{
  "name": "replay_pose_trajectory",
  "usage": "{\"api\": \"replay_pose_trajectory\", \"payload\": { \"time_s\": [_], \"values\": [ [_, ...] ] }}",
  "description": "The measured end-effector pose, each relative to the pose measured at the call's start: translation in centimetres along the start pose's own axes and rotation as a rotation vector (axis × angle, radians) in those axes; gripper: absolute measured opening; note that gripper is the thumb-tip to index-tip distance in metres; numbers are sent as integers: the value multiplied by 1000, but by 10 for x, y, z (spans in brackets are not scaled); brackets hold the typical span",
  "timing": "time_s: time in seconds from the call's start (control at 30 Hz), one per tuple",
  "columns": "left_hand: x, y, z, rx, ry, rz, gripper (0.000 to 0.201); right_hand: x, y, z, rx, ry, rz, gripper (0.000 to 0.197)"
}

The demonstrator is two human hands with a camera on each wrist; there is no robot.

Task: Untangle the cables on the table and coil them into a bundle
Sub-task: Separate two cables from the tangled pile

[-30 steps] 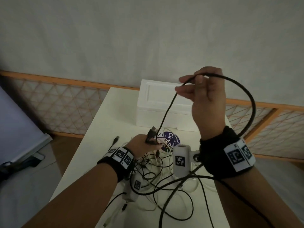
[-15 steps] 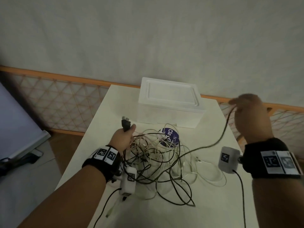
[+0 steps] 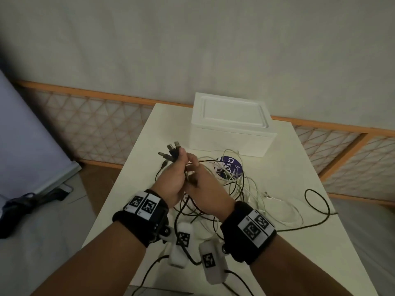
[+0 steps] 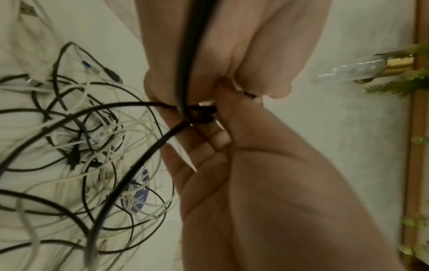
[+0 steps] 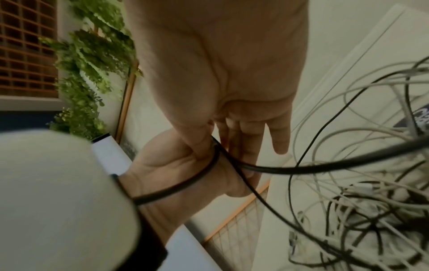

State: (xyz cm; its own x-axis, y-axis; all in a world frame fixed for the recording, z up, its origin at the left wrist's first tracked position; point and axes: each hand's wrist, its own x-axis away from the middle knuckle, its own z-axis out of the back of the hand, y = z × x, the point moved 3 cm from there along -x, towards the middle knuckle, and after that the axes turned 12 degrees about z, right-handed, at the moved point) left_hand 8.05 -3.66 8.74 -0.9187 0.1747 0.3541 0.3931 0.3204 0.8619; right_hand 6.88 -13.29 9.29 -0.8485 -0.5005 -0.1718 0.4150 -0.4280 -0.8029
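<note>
Above the white table (image 3: 284,159) my left hand (image 3: 171,180) grips a bunch of black cable ends, with several USB plugs (image 3: 171,150) sticking out past its thumb. My right hand (image 3: 205,189) is pressed against it from the right. In the right wrist view its thumb and fingers (image 5: 204,144) pinch the thick black cable (image 5: 301,169) against my left hand (image 5: 174,165). The left wrist view shows the same black cable (image 4: 185,55) running through my left hand (image 4: 232,55). A tangle of white and black cables (image 3: 237,189) lies under and right of both hands.
A white foam box (image 3: 230,124) stands at the table's far side. A round blue label (image 3: 232,169) lies under the tangle. A loose black cable loop (image 3: 316,206) trails toward the right edge. Wooden lattice railing (image 3: 96,129) runs behind, with floor to the left.
My right hand has come in from the far right with the black cable and now meets my left hand. The left hand has lifted a little. Slack cable has dropped onto the table's right side.
</note>
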Motion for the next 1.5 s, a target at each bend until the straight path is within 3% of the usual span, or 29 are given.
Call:
{"api": "replay_pose_trajectory", "payload": {
  "time_s": [0.1,0.2,0.37,0.43,0.63,0.73,0.83,0.97,1.07,1.17,1.23,1.33,1.43,1.5],
  "values": [
    [5,-7,-2,-44,-42,-11,31,2,5,0,39,-40,83,40],
    [5,-6,-2,-40,11,-35,32,6,8,4,119,-66,120,34],
    [9,0,3,407,55,-38,43,10,7,22,230,-218,169,27],
    [13,0,6,535,69,-38,44,13,5,34,271,-283,194,11],
    [14,8,-7,445,64,-131,40,20,27,47,399,-334,102,10],
    [13,22,18,530,204,-127,44,36,60,57,407,-405,-48,8],
    [16,24,58,616,422,-43,47,61,87,83,404,-362,-130,7],
    [31,-7,85,623,628,66,43,89,100,124,492,-362,-120,31],
    [39,-37,96,623,697,121,44,102,111,141,594,-423,-113,34],
    [48,-52,118,627,762,151,38,107,132,149,904,-416,-5,27],
    [56,-55,131,646,737,184,32,113,149,155,1040,-442,-52,25],
    [66,-60,138,599,712,250,41,125,171,161,1087,-520,-180,23],
    [69,-73,132,557,705,289,44,131,177,172,1038,-357,-220,24],
    [65,-83,131,555,684,324,43,136,180,184,997,-67,-165,17]
  ]
}}
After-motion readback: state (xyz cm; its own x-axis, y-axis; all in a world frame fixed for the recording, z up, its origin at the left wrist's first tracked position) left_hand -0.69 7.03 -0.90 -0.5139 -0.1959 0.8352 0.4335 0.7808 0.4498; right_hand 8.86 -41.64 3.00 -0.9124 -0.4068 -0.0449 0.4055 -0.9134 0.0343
